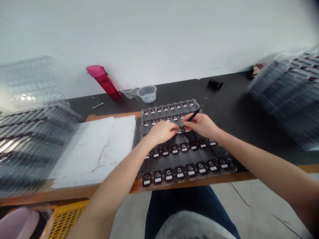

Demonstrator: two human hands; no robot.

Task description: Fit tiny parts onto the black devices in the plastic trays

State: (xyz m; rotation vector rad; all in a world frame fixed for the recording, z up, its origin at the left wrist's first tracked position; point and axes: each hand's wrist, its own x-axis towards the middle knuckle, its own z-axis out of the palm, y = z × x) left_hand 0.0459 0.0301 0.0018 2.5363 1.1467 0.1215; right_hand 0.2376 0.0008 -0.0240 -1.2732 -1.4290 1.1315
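A clear plastic tray point(230, 167) lies on the bench in front of me, with rows of several small black parts point(168, 174) in its pockets. My right hand point(201, 125) grips a thin black pen-like tool point(193, 116), its tip pointing down at a part in the tray's middle rows. My left hand point(161, 131) rests curled on the tray just left of that tip, fingers pinched together; what they hold is hidden.
A pink bottle point(103, 80) leans on the wall at the back, beside two small clear cups point(147, 93). White paper point(99, 149) lies left of the tray. Stacks of clear trays point(27, 139) stand left and right point(289, 96). A yellow crate point(64, 219) sits below the bench.
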